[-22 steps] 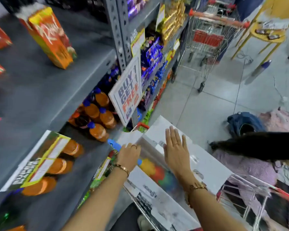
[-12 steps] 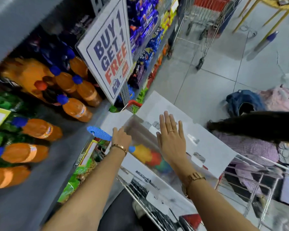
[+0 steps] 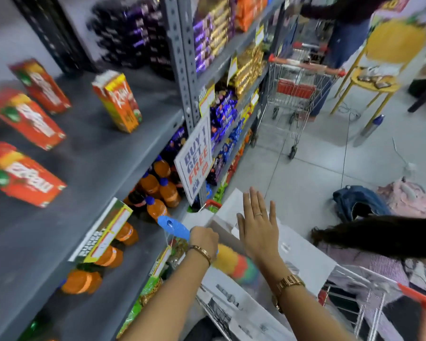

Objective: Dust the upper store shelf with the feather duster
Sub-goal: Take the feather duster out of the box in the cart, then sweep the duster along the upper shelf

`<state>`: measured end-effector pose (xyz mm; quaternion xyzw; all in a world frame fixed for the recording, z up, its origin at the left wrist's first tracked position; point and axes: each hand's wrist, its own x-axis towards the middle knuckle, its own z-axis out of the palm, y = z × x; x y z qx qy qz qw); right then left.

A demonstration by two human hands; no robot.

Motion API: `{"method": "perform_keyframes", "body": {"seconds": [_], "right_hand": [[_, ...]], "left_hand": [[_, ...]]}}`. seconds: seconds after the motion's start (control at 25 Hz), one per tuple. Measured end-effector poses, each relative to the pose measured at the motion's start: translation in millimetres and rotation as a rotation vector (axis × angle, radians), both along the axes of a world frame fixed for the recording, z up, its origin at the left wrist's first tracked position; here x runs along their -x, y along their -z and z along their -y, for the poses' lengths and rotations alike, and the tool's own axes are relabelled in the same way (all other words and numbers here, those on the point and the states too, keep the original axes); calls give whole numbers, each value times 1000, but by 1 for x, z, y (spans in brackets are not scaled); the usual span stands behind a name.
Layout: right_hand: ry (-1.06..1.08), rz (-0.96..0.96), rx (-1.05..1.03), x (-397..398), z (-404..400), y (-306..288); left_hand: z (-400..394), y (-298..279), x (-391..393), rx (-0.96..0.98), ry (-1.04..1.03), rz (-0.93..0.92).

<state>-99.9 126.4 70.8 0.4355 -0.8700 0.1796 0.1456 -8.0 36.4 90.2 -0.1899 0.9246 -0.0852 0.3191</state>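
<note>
My left hand (image 3: 203, 238) is closed around the blue handle (image 3: 172, 226) of a feather duster, whose yellow, orange and green head (image 3: 234, 263) points down to the right over a white box (image 3: 303, 257). My right hand (image 3: 258, 225) hovers flat and open above that box, holding nothing. The grey upper shelf (image 3: 89, 153) lies to the left, above both hands. On it stand red juice cartons (image 3: 26, 119) and an orange carton (image 3: 117, 100).
Orange soda bottles (image 3: 158, 183) fill the shelf below, beside a "Buy 1 Get 1 Free" sign (image 3: 196, 158). A cart (image 3: 298, 92) and a person stand down the aisle by a yellow stool (image 3: 374, 82). Bags (image 3: 359, 201) lie on the floor. A second cart (image 3: 379, 303) is at lower right.
The view has tilted up, bringing the upper shelf and cartons back into sight. My left hand has lifted the duster a little; the right hand stays spread over the box.
</note>
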Motion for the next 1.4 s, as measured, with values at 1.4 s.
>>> {"method": "perform_keyframes", "body": {"seconds": [1.4], "right_hand": [[-1022,-47,681,-275,114,-463]], "left_hand": [[31,-603,-370,650,-770,-964]]}}
